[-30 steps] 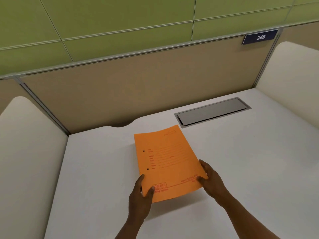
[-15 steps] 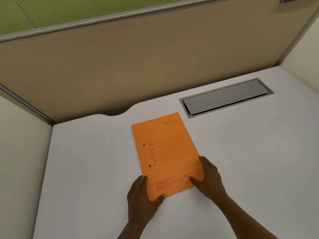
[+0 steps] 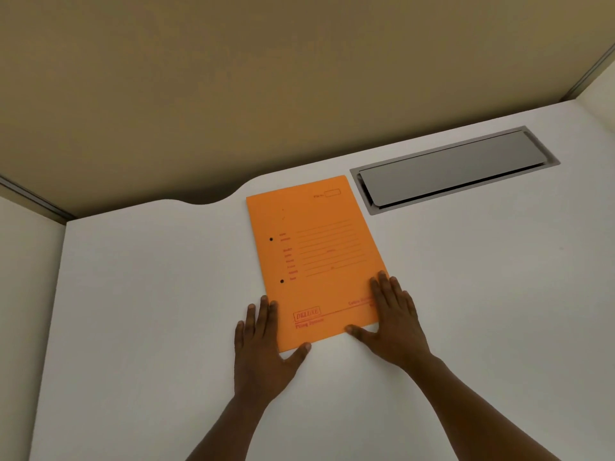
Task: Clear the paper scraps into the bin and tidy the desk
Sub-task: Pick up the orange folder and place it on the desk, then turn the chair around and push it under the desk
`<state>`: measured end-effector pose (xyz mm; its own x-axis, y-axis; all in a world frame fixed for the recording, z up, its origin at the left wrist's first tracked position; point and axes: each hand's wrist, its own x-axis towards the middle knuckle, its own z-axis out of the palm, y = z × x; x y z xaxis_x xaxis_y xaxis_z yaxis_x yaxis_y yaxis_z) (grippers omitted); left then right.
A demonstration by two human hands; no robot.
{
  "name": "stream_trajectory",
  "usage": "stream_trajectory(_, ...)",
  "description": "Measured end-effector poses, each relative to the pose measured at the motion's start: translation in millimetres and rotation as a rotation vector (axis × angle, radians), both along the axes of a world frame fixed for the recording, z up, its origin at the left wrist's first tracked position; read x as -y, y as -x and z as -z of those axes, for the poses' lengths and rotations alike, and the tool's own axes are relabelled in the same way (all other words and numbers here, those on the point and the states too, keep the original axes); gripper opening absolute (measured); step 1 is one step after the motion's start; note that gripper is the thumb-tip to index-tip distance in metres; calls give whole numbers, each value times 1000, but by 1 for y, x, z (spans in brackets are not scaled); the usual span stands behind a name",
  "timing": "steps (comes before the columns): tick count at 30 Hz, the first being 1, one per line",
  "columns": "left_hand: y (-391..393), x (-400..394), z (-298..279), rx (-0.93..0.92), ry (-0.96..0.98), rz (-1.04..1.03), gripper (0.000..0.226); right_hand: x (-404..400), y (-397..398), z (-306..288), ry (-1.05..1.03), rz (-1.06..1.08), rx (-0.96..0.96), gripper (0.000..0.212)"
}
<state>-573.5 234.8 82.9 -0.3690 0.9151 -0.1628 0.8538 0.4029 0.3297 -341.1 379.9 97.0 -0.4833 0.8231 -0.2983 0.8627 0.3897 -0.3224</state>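
Two bare forearms reach up from the near edge of the white desk (image 3: 133, 327). The left hand (image 3: 263, 341) lies flat and spread, palm down, mostly on the desk surface just beside the folder's near left corner; its thumb stretches right along the folder's near edge and its forefinger touches the left edge. It grips nothing. The right hand (image 3: 392, 321) is also flat and spread, palm down, its fingers resting on top of the folder's near right corner, while its thumb points left along the near edge. It presses rather than grasps; nothing is held in it.

The orange folder (image 3: 316, 254) lies flat on the desk between the hands and stretches away from them, turned slightly so its far end leans left. Its cover carries red ruled lines and small print too blurred to read, a boxed word "DELUXE" near the near left corner, and two black punch holes along the left side. Its far right corner sits just beside the grey cable hatch (image 3: 452, 168), apart from it by a thin strip of desk. The hatch is a long metal flap set into the desktop, running off to the right.

Beyond, the desk's far edge has a curved notch (image 3: 206, 197), and a tan partition (image 3: 266, 78) rises behind it.
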Motion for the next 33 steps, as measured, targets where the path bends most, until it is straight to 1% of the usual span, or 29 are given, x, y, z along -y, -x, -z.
stream_trajectory(7,20,-29,-1,4,9,-8,107,-30,20,-1,-3,-10,16,123)
stream_trajectory(13,23,-17,-7,14,65,23,111,-12,13,-10,-14,-6,62,121)
stream_trajectory(17,8,19,-26,7,104,8,101,21,-2,-24,0,-7,93,118)
stream_trajectory(22,-21,77,-55,-56,104,80,89,80,-26,-45,9,-35,93,113)
stream_trajectory(29,-56,157,-78,-60,82,121,85,159,-60,-72,-19,-46,68,114)
stream_trajectory(33,-74,198,-89,-58,34,129,91,205,-81,-86,-49,-27,47,114)
